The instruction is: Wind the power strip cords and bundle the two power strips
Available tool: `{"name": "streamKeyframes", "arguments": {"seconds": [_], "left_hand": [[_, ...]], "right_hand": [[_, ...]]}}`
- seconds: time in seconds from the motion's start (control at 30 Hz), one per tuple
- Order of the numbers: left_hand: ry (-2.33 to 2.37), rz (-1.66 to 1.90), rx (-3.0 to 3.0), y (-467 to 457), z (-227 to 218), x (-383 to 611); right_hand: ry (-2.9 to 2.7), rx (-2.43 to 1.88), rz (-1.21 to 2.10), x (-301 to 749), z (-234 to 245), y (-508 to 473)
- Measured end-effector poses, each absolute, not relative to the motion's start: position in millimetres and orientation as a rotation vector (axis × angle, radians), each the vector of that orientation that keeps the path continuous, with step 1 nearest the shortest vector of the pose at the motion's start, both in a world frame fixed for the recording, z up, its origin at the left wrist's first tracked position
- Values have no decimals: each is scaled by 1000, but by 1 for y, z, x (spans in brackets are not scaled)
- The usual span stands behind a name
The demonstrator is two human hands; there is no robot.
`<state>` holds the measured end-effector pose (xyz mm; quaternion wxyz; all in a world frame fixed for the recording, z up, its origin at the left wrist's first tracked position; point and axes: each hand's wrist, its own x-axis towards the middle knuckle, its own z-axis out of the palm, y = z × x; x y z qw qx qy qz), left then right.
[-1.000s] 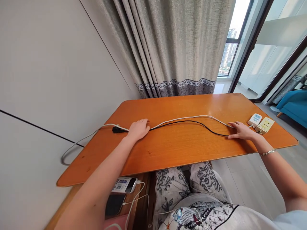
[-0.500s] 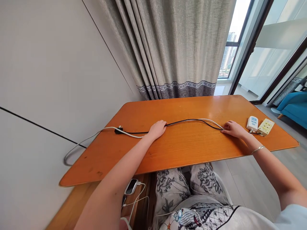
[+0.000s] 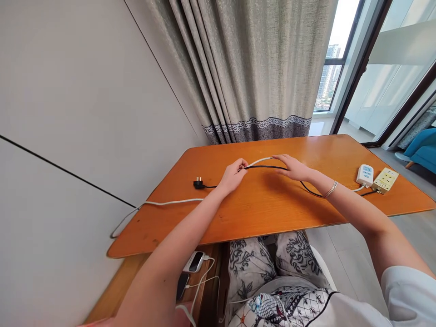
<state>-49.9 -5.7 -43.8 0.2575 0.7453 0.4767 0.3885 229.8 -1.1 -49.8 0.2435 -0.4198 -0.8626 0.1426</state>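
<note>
My left hand (image 3: 235,175) is closed on a black cable (image 3: 262,166) and a white cable (image 3: 258,161), pinched together just above the tabletop. Both cables arch over to my right hand (image 3: 294,168). That hand is open, thumb and fingers apart, with fingertips at the white cable and thumb by the black one. At the left, the black cable's plug (image 3: 198,183) lies with its prongs up. A white power strip (image 3: 365,175) and a cream power strip (image 3: 385,180) rest at the right, joined to the cables.
The orange wooden table (image 3: 259,213) stands against a pale wall (image 3: 85,100). The white cable droops over its left edge. Below, a shelf holds a white device (image 3: 195,262) with charging leads. A grey curtain (image 3: 265,68) hangs behind, and a blue sofa (image 3: 420,147) is at far right.
My right hand has moved left along the cables, away from the power strips, and its fingers have spread. My left hand has lifted and closed on the cables. The plug has shifted right.
</note>
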Motion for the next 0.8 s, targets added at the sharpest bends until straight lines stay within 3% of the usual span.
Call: {"name": "streamKeyframes", "arguments": {"seconds": [0.17,0.33,0.8], "left_hand": [[1009,1249,1647,-20,-12,-32],[890,1305,1627,-29,6,-27],[1031,909,1929,-3,-27,-42]], "right_hand": [[-2231,-1181,709,230,-3,12],[-2270,-943,1233,246,44,4],[-1706,-837,754,232,178,-9]]}}
